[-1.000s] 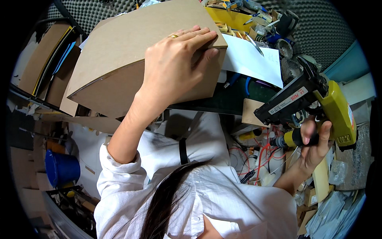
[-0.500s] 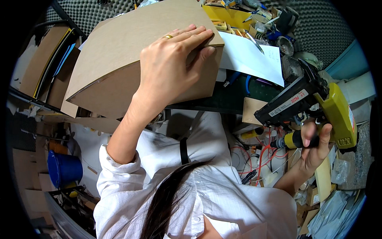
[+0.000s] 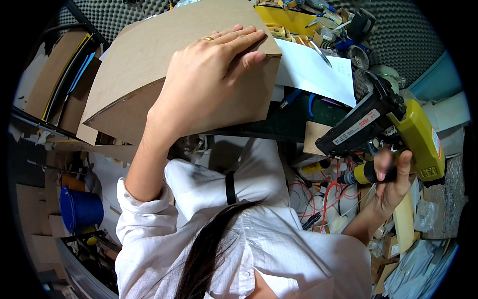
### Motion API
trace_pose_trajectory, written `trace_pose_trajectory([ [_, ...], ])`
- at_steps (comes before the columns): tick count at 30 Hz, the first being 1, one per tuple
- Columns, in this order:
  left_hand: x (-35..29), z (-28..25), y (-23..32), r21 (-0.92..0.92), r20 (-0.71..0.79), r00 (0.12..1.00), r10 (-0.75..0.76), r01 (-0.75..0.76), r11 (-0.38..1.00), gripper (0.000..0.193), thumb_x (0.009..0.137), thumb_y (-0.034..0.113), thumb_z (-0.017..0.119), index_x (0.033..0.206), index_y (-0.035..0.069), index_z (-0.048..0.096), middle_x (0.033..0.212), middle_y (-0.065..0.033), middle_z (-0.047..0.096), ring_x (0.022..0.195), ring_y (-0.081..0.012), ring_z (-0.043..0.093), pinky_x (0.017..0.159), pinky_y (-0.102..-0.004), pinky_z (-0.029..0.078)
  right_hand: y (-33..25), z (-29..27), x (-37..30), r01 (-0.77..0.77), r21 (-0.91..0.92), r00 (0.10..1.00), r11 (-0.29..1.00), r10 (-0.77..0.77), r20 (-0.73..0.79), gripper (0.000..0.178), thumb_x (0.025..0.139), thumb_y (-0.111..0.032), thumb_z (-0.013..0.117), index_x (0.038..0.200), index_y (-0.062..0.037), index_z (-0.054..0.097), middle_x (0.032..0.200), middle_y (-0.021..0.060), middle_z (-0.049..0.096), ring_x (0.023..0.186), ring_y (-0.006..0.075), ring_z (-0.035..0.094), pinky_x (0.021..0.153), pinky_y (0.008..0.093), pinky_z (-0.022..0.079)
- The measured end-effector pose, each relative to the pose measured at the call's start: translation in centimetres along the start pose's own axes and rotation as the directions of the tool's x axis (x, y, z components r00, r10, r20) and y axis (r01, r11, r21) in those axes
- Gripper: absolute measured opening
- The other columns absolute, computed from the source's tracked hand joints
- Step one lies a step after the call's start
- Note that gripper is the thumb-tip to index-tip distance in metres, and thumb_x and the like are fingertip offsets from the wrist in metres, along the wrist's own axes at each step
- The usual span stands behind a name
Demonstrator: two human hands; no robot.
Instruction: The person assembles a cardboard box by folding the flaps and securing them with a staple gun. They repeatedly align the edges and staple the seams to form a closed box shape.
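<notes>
A large brown fiberboard box point(image 3: 144, 47) with a curved edge takes up the middle of the workbench. My left hand point(image 3: 199, 74) lies flat on its top panel near the right corner, fingers stretched out and a ring on one of them. To the right of the box, my right hand point(image 3: 393, 177) is wrapped round the handle of a yellow and black pneumatic staple gun point(image 3: 418, 144). The gun's long black magazine points left, apart from the box. A hose fitting point(image 3: 351, 177) sticks out of the handle's end.
White paper point(image 3: 318, 70) with a pen lies right of the box, beside blue-handled pliers point(image 3: 311, 104). Behind it are a yellow bin point(image 3: 289, 20) and cluttered tools. Orange hose point(image 3: 328, 192) coils on the floor below. A blue bucket point(image 3: 81, 209) stands at left.
My left hand and forearm have shifted slightly left, the palm still over the box top. The staple gun has dropped a little in my right hand.
</notes>
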State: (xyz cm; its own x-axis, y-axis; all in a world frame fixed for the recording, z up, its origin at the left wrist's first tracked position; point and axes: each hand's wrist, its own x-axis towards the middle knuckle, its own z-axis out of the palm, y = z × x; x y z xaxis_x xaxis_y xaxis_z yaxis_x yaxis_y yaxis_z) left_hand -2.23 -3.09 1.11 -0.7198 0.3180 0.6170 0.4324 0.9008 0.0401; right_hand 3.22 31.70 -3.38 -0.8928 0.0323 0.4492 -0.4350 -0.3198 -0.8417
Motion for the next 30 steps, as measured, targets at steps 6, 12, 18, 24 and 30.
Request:
trace_pose_trajectory([
  [6,0.4,0.0,0.2,0.042,-0.023,0.994,0.106,-0.105,0.994,0.035,0.1,0.029,0.058,0.134,0.021,0.065,0.134,-0.0083,0.064,0.124,-0.0299,0.061,0.102,-0.0419,0.049,-0.1,0.3,0.2,-0.006,-0.028,1.0,1.0,0.006,0.007,0.047,0.098,-0.022,0.068,0.133,0.0024,0.05,0.073,0.012,0.057,0.052,0.0131,0.048,0.049,0.0233,0.039],
  [12,1.6,-1.0,-0.2,-0.017,0.084,0.983,0.164,-0.163,0.986,0.035,0.097,0.027,0.062,0.129,0.012,0.067,0.127,-0.0127,0.067,0.114,-0.0312,0.065,0.098,-0.0393,0.051,-1.6,1.6,1.5,-0.046,-0.168,0.998,0.985,0.038,-0.047,0.04,0.096,-0.021,0.07,0.124,0.0031,0.055,0.07,0.0103,0.059,0.051,0.0114,0.049,0.047,0.0217,0.038],
  [18,2.6,-0.1,-0.2,-0.188,0.058,0.986,0.155,-0.142,0.972,0.033,0.093,0.024,0.067,0.12,0.005,0.068,0.113,-0.0157,0.071,0.103,-0.0329,0.068,0.093,-0.0396,0.053,-5.4,3.9,5.8,-0.013,-0.576,1.0,0.818,0.021,0.007,0.028,0.092,-0.027,0.075,0.094,-0.0012,0.065,0.066,0.0026,0.058,0.049,0.0064,0.048,0.045,0.0194,0.034],
  [24,6.4,-0.6,-2.3,-0.327,0.319,0.898,0.304,-0.197,0.924,0.033,0.089,0.029,0.068,0.113,0.005,0.07,0.1,-0.0143,0.069,0.097,-0.0314,0.065,0.087,-0.0402,0.051,-6.8,5.0,8.8,0.066,-0.638,0.989,0.767,0.036,0.146,0.028,0.095,-0.03,0.07,0.098,-0.0033,0.064,0.064,-0.0006,0.056,0.047,0.0046,0.043,0.045,0.0194,0.031],
  [30,8.6,-4.3,0.6,-0.146,0.637,0.748,0.184,-0.118,0.982,0.021,0.086,0.027,0.066,0.092,0.007,0.068,0.083,-0.0083,0.07,0.077,-0.0237,0.065,0.069,-0.0382,0.048,-6.8,5.3,9.8,0.101,-0.628,0.975,0.772,0.05,0.217,0.026,0.096,-0.03,0.069,0.09,-0.0056,0.062,0.062,-0.0015,0.054,0.046,0.0043,0.041,0.045,0.0204,0.029],
])
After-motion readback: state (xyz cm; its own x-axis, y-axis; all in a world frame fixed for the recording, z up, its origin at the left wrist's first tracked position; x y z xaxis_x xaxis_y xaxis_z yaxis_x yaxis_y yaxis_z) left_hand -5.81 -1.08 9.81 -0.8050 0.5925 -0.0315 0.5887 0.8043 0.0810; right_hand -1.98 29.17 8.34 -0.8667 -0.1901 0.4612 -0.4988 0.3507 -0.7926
